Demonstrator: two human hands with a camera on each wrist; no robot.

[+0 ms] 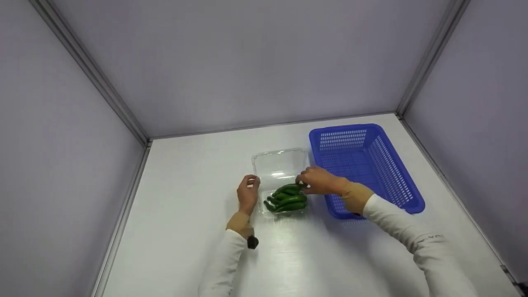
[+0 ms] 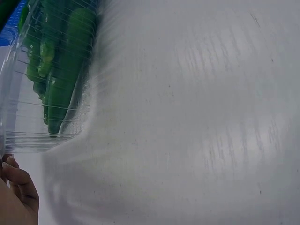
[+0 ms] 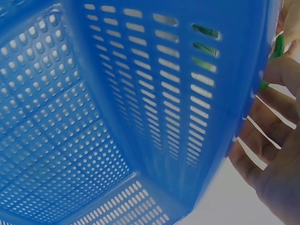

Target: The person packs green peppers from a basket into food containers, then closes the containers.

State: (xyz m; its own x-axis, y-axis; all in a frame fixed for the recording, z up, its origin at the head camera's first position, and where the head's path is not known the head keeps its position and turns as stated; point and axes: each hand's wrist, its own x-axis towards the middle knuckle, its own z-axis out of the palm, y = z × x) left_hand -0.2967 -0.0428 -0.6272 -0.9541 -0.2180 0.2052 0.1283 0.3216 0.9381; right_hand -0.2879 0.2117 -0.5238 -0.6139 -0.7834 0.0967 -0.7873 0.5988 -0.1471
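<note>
A clear plastic clamshell box lies with its lid raised at the back. Several green chili peppers lie together in its base; their shapes show through the clear wall in the left wrist view. My left hand pinches the box's left edge near the hinge, fingers bent. At the box's right side, my right hand pinches the end of a green chili pepper at the back of the pile. The fingers and basket partly hide that pepper.
A blue perforated basket stands right of the box, its near-left rim under my right wrist. The white table is bounded by pale panels at the back and both sides.
</note>
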